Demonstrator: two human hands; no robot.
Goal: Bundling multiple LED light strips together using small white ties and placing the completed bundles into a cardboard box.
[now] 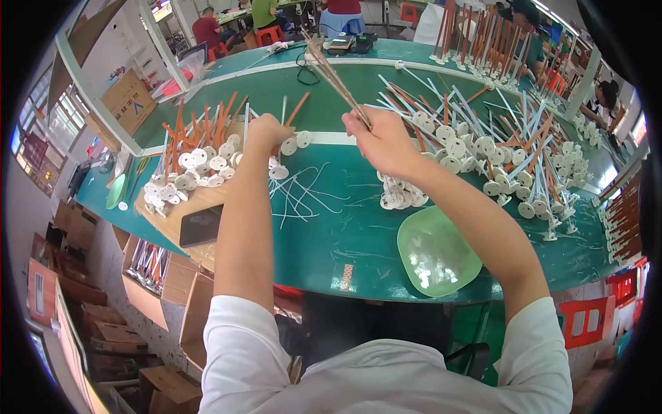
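Note:
My right hand (386, 140) is closed around a bundle of thin brown sticks (336, 81), which slants up and away to the left. Below that wrist sits a cluster of white round discs (402, 194); whether they end the held bundle is hidden. My left hand (267, 131) is curled at the right edge of a pile of orange and white sticks with white round bases (200, 162). An orange stick (299, 107) and white discs (289, 146) show beside its fingers. What the left fingers grip is hidden.
Thin white strips (303, 196) lie scattered on the green table (324, 241). A green plastic tray (438, 252) is near the front edge. More disc-ended sticks (493, 148) heap at right. A dark phone (201, 225) rests on cardboard at left. Other people sit beyond.

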